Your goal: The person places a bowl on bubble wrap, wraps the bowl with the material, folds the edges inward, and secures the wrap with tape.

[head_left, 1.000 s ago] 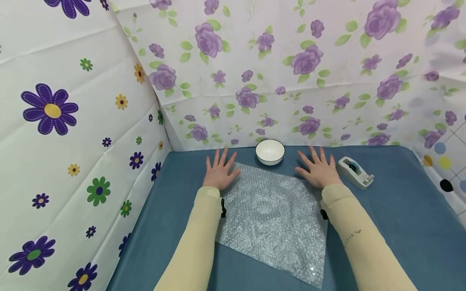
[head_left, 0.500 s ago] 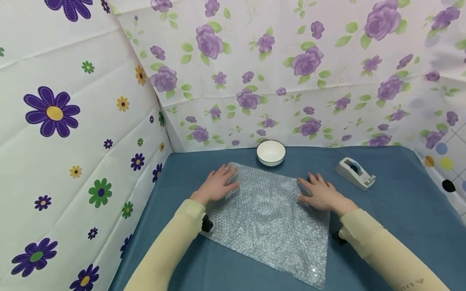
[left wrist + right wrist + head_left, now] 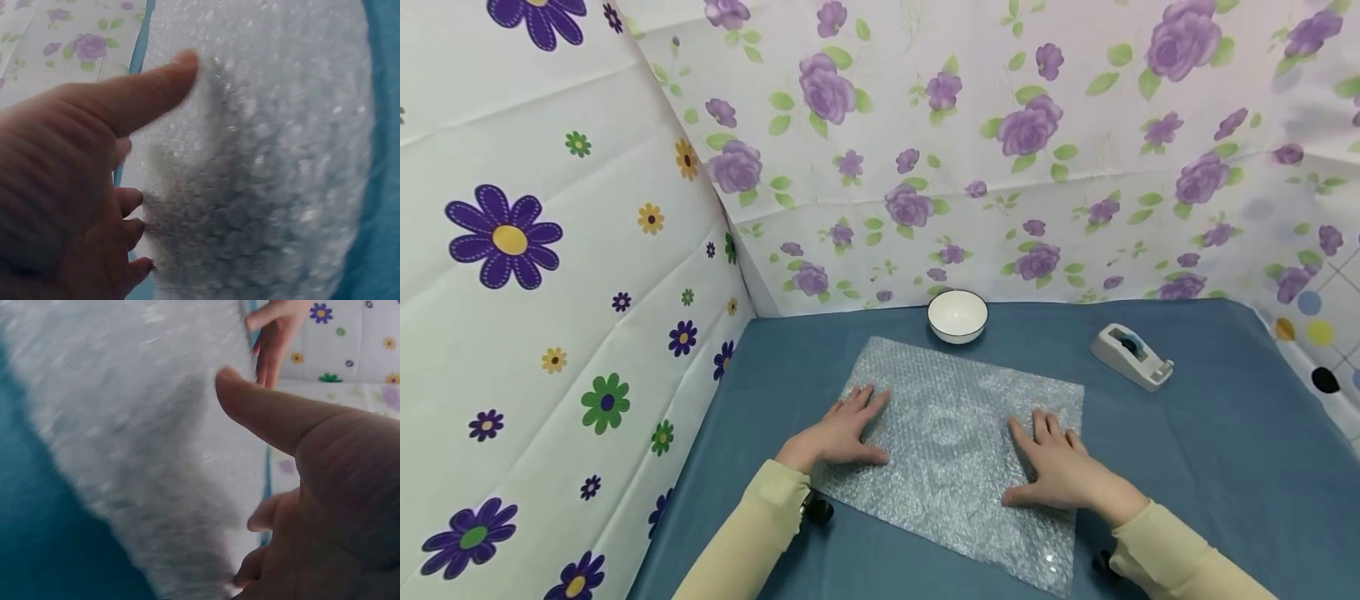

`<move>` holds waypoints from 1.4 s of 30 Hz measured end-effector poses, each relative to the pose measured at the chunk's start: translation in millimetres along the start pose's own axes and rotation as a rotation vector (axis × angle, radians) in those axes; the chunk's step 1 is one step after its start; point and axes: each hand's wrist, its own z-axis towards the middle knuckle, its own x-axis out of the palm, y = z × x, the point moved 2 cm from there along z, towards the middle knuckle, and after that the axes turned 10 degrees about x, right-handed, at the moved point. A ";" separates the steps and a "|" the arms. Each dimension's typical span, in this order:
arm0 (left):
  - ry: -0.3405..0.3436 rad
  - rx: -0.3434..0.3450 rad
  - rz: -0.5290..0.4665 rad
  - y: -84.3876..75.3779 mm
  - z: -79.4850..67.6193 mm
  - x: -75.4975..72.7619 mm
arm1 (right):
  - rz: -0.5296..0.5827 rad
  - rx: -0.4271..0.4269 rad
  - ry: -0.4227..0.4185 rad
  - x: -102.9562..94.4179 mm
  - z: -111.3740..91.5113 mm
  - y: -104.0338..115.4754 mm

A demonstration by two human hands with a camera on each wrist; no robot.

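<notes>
A sheet of clear bubble wrap (image 3: 947, 450) lies flat and slightly askew on the blue tablecloth. Over its left edge is my left hand (image 3: 842, 433), fingers spread and thumb pointing inward. My right hand (image 3: 1056, 467) is over the sheet's right part, its fingers relaxed and apart. Neither hand holds anything. In the left wrist view the thumb (image 3: 156, 90) reaches across the bubble wrap (image 3: 281, 144), with the other fingertips at its edge. The right wrist view has the right thumb (image 3: 269, 412) above the sheet (image 3: 150, 437), which casts a shadow there.
A white bowl with a dark rim (image 3: 957, 317) stands behind the sheet, near the back wall. To the right sits a white tape dispenser (image 3: 1131, 357). Floral cloths (image 3: 910, 150) hang at the back and left of the blue tablecloth (image 3: 1225, 467).
Both hands have drawn back toward the person, from beyond the sheet's far edge to over its middle sides. The bubble wrap, bowl and tape dispenser stay in place.
</notes>
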 end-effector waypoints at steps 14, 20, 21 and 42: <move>-0.027 -0.114 -0.117 5.3 -15.8 6.9 | 0.010 -0.010 0.064 2.8 10.3 3.8; -0.035 -0.146 -0.111 4.4 -16.7 5.7 | 0.034 -0.035 0.062 1.7 13.7 0.5; -0.030 -0.147 -0.104 4.1 -16.5 5.0 | 0.040 -0.040 0.065 1.1 14.6 -1.0; 0.034 -0.041 -0.112 -29.0 15.1 -8.5 | 0.086 -0.097 0.182 -27.1 33.5 -42.7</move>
